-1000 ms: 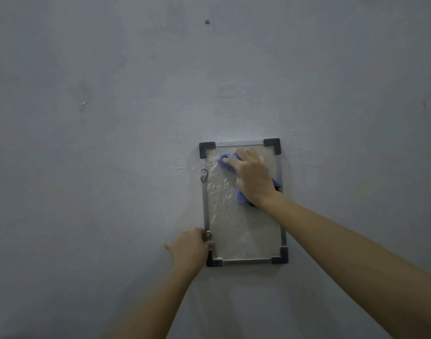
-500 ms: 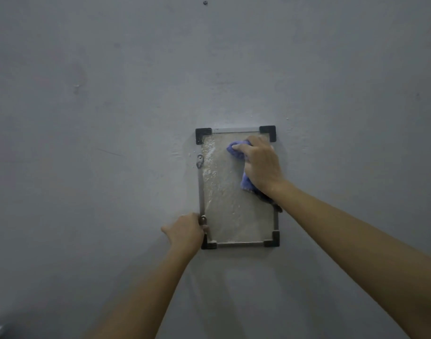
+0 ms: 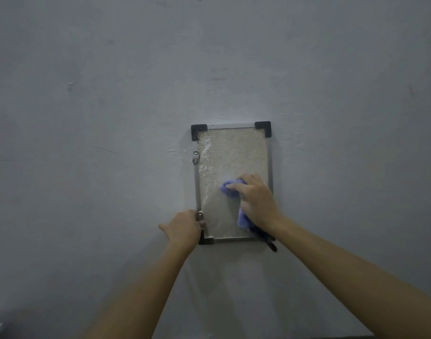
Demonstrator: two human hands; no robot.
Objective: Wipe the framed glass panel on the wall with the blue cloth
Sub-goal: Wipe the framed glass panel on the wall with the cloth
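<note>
On the grey painted wall (image 3: pixel 111 118) hangs the metal-framed rectangular glass panel (image 3: pixel 231 155) with black corner caps (image 3: pixel 199 132). The hands sit on opposite sides of it. The right hand (image 3: pixel 257 201) is clamped over the bunched blue cloth (image 3: pixel 227 189), pressing it against the lower right of the glass, with a tail of cloth trailing under the wrist. The left hand (image 3: pixel 182 228) grips the frame's lower left edge, probably to steady the panel against that push. Speckled residue (image 3: pixel 205 152) shows along the left strip.
</note>
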